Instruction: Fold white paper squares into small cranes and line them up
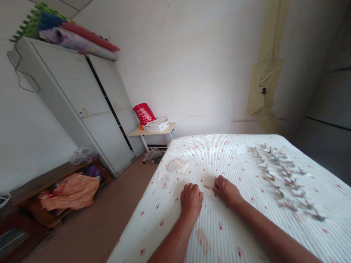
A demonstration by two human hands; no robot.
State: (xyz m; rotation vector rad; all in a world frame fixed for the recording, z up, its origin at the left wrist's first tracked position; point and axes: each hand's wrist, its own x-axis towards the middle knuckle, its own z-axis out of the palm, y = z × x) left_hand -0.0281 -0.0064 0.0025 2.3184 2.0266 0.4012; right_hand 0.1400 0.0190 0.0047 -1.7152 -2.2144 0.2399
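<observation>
Between my two hands, low over the bed, lies a small piece of printed paper (207, 191), partly folded. The fingers of my left hand (191, 200) are closed at its left edge. On the opposite side my right hand (227, 191) pinches it, with a narrow greyish strip showing by the fingertips. A loose pile of printed paper pieces (177, 165) rests beyond my left hand. To the right, several small folded paper figures (285, 171), which look like cranes, stand in rows, slightly blurred.
The bed (219, 233) has a white ribbed cover with red dots. At the back left, a small table (153, 131) carries a red bag (144, 113) and a white box (160, 126). A grey cabinet (79, 98) and a low wooden shelf (41, 179) stand left.
</observation>
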